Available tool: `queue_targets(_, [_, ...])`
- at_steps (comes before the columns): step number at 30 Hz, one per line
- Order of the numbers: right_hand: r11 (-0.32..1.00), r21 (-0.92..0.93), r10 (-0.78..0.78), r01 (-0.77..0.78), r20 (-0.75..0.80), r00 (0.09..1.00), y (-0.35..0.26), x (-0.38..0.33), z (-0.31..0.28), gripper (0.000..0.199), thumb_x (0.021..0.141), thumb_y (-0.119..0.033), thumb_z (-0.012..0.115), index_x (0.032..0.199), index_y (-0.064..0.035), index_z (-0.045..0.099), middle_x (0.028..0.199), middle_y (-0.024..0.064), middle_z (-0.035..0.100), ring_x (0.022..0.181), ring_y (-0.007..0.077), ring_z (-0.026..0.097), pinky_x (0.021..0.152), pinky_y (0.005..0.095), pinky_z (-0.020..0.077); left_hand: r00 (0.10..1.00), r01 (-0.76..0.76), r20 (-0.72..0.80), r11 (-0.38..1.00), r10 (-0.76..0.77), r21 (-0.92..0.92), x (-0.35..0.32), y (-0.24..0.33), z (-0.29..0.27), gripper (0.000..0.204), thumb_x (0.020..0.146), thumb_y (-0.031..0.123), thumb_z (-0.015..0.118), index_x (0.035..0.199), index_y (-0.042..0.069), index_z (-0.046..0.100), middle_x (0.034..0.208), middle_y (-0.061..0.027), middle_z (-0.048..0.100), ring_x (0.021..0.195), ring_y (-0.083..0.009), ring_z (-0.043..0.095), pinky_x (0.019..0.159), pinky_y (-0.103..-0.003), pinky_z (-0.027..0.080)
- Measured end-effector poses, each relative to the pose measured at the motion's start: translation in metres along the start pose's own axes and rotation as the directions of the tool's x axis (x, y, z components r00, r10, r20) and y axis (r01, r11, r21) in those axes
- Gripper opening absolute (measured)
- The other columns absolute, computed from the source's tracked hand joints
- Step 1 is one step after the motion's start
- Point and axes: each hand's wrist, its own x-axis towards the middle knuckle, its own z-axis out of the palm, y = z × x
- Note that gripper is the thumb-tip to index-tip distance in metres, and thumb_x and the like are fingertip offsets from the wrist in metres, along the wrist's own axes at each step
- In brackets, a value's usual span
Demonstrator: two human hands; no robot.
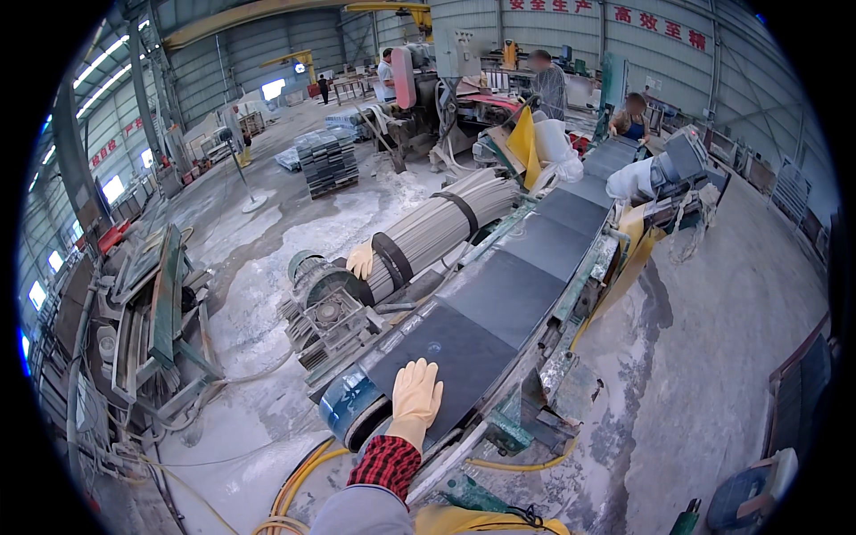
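Note:
My left hand [416,394], in a cream rubber glove below a red-and-black checked cuff, lies palm down with its fingers stretched out. It rests on or just over the near end of a dark stone slab [446,357], beside the conveyor's blue end roller [350,406]. The slab lies flat on the conveyor, and further dark slabs [513,294] follow it in a row toward the far end. My right hand is out of view. A loose cream glove [360,259] lies by the motor, next to a strapped bundle of pale strips [432,227].
Left of the conveyor stands a motor with gearbox [328,314]. A yellow hose [299,481] coils on the wet floor. Scrap frames [165,312] stand at far left, stacked slabs [326,160] farther back. A co-worker [631,120] is at the conveyor's far end; other people stand behind.

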Motion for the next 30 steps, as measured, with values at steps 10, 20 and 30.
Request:
queue_targets(10, [1.0,-0.01,0.013,-0.013,0.012,1.0,0.004,-0.002,-0.001,0.043,0.093,-0.045,0.056,0.118,-0.0151,0.075,0.116,0.0175,0.071,0.113,0.035,0.066,0.097,0.0425,0.0514,0.996,0.043,0.085,0.998,-0.04,-0.034,-0.003,-0.001,-0.01,0.043,0.096,0.026,0.063,0.134,0.009,0.056,0.141,-0.0177,0.054,0.134,-0.0387,0.048,0.114,-0.05,0.036])
queue_targets(20, [0.999,-0.025,0.037,-0.036,0.025,0.999,0.017,-0.006,0.003,0.043,0.093,-0.045,0.056,0.118,-0.0156,0.075,0.115,0.0177,0.072,0.112,0.0357,0.066,0.098,0.0425,0.0515,0.999,-0.013,-0.038,1.0,0.013,0.009,-0.012,-0.004,-0.008,0.044,0.092,0.025,0.068,0.131,0.009,0.057,0.137,-0.0158,0.056,0.129,-0.0363,0.05,0.11,-0.048,0.039])
queue_targets(30, [0.998,-0.043,0.043,-0.042,0.03,0.999,0.02,-0.005,0.001,0.043,0.092,-0.045,0.055,0.118,-0.0161,0.076,0.114,0.0178,0.072,0.112,0.0363,0.067,0.098,0.0424,0.0516,0.999,0.021,0.038,0.999,-0.02,-0.039,-0.017,-0.009,-0.014,0.045,0.095,0.027,0.065,0.136,0.008,0.057,0.144,-0.0196,0.055,0.134,-0.0407,0.049,0.114,-0.05,0.037])
